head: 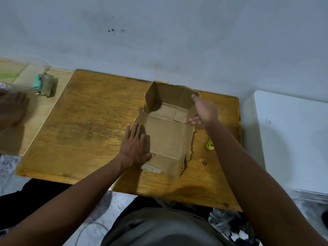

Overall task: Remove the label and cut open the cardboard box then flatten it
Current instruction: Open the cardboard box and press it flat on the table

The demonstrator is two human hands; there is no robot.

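Cardboard box [168, 137] lay near the middle of the wooden table [85, 125], cut open & partly flattened: near panels lay flat on the tabletop, while the far wall w/ its two side pieces stood upright towards the wall [159, 32].

Left hand [134, 144] lay palm down, fingers straight & together, pressing the box's left flap flat onto the table; thumb stuck out to the right along the box's near-left corner.

Right hand [204, 110] was at the standing right side panel, fingers reaching up along its outer face to the top edge, thumb low near the fold. Looked like a loose grip on the panel, but the back of the hand hid how the fingers wrapped.

Small yellow-green object [210, 145] sat on the table just right of the box, part hidden by the right forearm; couldn't tell what it was.

On the paler surface [26, 121] left of the table: a teal item [37, 83] beside a small brownish pack [47, 86], blurred. A white cabinet [291, 139] stood to the right of the table.
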